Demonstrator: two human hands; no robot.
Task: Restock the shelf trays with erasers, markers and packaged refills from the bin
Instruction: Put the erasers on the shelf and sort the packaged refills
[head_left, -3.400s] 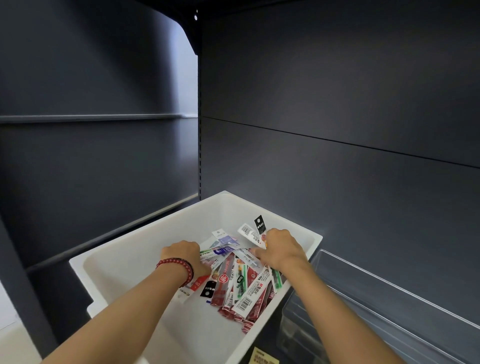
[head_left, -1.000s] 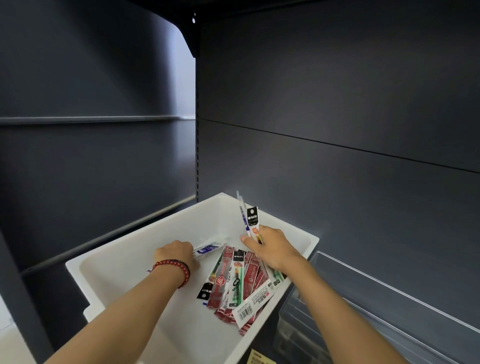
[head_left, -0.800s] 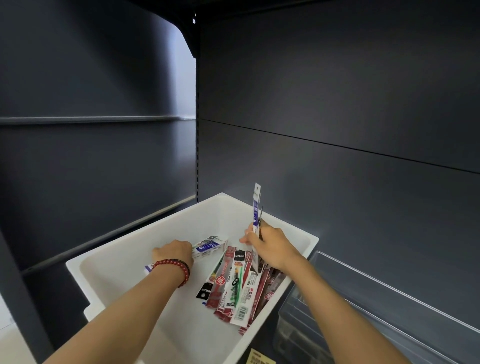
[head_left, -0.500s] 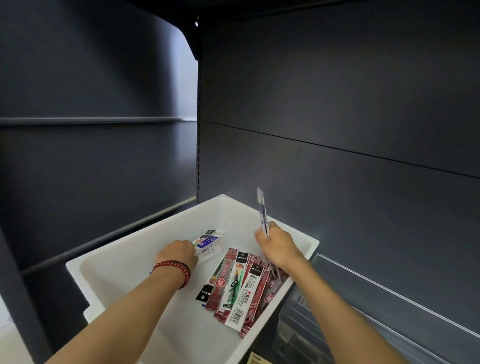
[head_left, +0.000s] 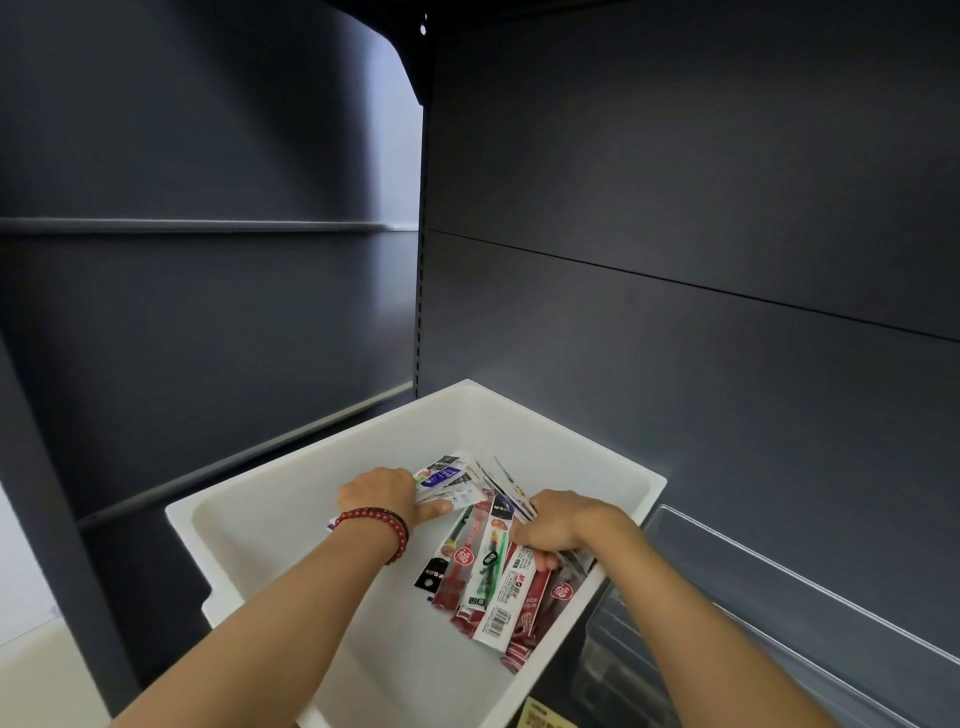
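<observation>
Head view, one white bin (head_left: 291, 483), two hands, left hand (head_left: 382, 493) fingers grasping refill packets (head_left: 447, 480), right hand (head_left: 563, 527) fingers clenched on packets.

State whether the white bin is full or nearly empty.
Nearly empty: the white bin holds only a thin scatter of refill packets, with much bare floor.
</observation>
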